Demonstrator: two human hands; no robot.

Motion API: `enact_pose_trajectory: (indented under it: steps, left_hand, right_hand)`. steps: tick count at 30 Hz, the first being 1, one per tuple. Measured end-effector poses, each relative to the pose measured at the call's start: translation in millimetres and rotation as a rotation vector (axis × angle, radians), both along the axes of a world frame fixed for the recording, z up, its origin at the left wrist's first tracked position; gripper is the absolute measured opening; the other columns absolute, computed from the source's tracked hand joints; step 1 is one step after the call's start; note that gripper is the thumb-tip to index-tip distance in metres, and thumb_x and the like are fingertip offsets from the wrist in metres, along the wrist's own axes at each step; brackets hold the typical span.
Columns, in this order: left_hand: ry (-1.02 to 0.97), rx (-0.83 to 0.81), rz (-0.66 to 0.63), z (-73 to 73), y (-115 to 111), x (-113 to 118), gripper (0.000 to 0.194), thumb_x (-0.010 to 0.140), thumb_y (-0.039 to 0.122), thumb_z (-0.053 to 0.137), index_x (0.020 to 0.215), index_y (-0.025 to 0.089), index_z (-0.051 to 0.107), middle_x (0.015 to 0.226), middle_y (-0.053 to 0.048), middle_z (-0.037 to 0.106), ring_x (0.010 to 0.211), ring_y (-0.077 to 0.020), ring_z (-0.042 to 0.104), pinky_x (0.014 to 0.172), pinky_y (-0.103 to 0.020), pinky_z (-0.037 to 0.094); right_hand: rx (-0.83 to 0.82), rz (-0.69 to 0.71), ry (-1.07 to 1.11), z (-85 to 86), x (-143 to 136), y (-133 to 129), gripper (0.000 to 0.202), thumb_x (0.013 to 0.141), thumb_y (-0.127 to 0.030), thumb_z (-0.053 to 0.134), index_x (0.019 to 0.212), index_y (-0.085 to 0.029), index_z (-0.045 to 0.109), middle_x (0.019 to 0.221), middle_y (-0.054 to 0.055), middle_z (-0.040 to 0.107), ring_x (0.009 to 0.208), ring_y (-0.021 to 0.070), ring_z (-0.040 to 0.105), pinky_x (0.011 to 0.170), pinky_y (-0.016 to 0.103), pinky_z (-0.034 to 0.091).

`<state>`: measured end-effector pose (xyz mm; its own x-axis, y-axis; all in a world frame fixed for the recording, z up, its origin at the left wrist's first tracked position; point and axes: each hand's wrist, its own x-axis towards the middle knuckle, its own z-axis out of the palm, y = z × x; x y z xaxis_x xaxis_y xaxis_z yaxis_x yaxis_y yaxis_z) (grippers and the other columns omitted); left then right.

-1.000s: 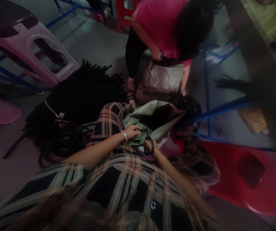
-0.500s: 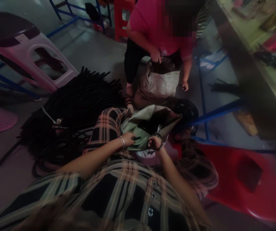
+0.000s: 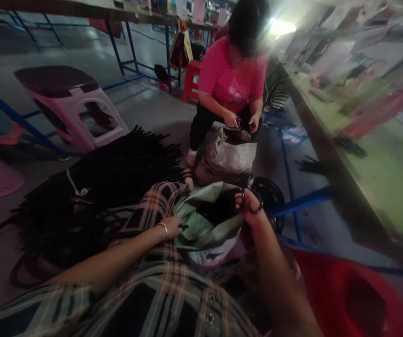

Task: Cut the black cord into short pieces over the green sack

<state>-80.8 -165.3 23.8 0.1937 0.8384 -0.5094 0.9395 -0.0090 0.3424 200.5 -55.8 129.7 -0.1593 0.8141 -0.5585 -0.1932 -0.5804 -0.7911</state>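
My left hand (image 3: 172, 228) is closed around a black cord (image 3: 184, 227). Its short end sticks out past my fingers at the left rim of a green-grey sack (image 3: 196, 231). The rest of the cord trails back towards the dark pile at the left. My right hand (image 3: 247, 204), raised by the sack's right rim, is curled on small scissors (image 3: 243, 193); a dark handle shows at the fingers, while the blades are hard to make out. Between my knees the sack stands open, its inside dark. A large bundle of black cords (image 3: 124, 164), tied with a pale string, lies left of my leg.
Opposite me sits a person in a pink top (image 3: 227, 70), both hands over a brown sack (image 3: 231, 157). A pink stool (image 3: 106, 117) and a pink basket (image 3: 1, 173) stand left. At right are a long table (image 3: 373, 154), its blue leg brace (image 3: 303, 201) and a red plastic seat (image 3: 324, 290).
My right hand has moved up and right, away from my left hand, with the scissors. The view has tilted upward. The other person's hands have come closer together above the brown sack.
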Motion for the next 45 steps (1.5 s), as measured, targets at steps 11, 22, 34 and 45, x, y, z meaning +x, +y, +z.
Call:
enact_pose_trajectory:
  steps: [11,22,34,45]
  left_hand:
    - [-0.103,0.000,0.185,-7.5,0,4,0.024,0.065,0.022,0.060,0.086,0.016,0.069,0.087,-0.005,0.068,0.086,-0.0199,0.060,0.069,-0.023,0.042]
    - [-0.140,0.100,0.138,-1.6,-17,8,0.019,0.062,0.022,0.056,0.079,0.018,0.064,0.080,-0.003,0.066,0.080,-0.0190,0.060,0.062,-0.023,0.040]
    - [-0.143,0.167,0.070,-17.4,-25,4,0.018,0.060,0.020,0.057,0.077,0.019,0.063,0.084,-0.006,0.066,0.083,-0.0229,0.062,0.065,-0.026,0.041]
    - [-0.217,0.265,0.086,-8.6,-34,3,0.016,0.061,0.020,0.054,0.075,0.017,0.059,0.078,-0.003,0.062,0.078,-0.0192,0.059,0.062,-0.024,0.038]
  right_hand:
    - [-0.031,0.059,0.436,-5.9,-13,13,0.029,0.079,-0.046,0.048,0.084,-0.018,0.053,0.061,-0.002,0.048,0.052,0.0098,0.048,0.041,0.019,0.035]
    - [-0.046,0.043,0.259,-15.3,-23,-4,0.031,0.079,-0.047,0.045,0.083,-0.017,0.054,0.058,-0.002,0.047,0.048,0.0095,0.045,0.040,0.018,0.029]
    - [0.015,-0.013,-0.145,-65.6,-44,-26,0.032,0.082,-0.040,0.046,0.068,-0.014,0.055,0.049,-0.001,0.048,0.038,0.0085,0.047,0.031,0.017,0.018]
    - [0.231,0.332,-0.426,-79.4,-67,-84,0.010,0.063,-0.019,0.063,0.057,-0.012,0.059,0.052,0.004,0.060,0.037,0.0093,0.047,0.035,0.020,0.030]
